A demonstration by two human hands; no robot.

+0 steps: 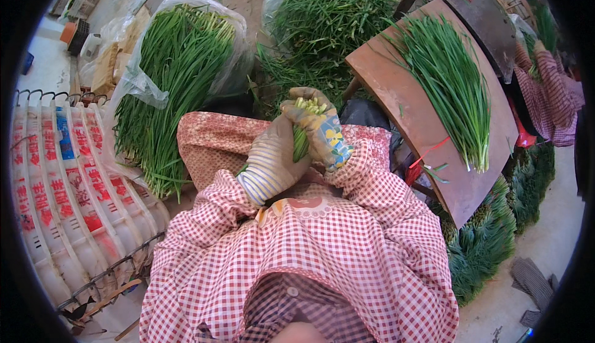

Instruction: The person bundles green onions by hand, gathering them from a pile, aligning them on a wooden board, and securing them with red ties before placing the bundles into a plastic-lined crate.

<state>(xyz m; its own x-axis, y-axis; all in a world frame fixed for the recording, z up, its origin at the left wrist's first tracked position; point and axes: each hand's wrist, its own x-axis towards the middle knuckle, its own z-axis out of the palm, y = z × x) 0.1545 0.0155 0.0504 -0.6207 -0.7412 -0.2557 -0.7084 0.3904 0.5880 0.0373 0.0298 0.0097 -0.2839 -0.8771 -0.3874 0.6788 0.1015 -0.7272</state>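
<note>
A small bunch of green chives (300, 144) is between my two gloved hands over my lap, its pale cut ends pointing up and away from me. My left hand (275, 154), in a glove with a striped cuff, wraps the bunch from the left. Curled around its upper end is my right hand (320, 122), whose glove has a blue cuff with yellow flowers. Most of the leaves are hidden behind my left hand and wrist. To my right, a larger loose bunch of chives (448, 89) lies on a brown board (395, 80).
A clear plastic bag (234, 22) full of chives (181, 64) stands front left. Straight ahead is a loose heap of chives (330, 12). Red ties (413, 171) hang at the board's near edge. Bundled greens (483, 245) lie on the floor at right, near another person's sleeve (553, 87).
</note>
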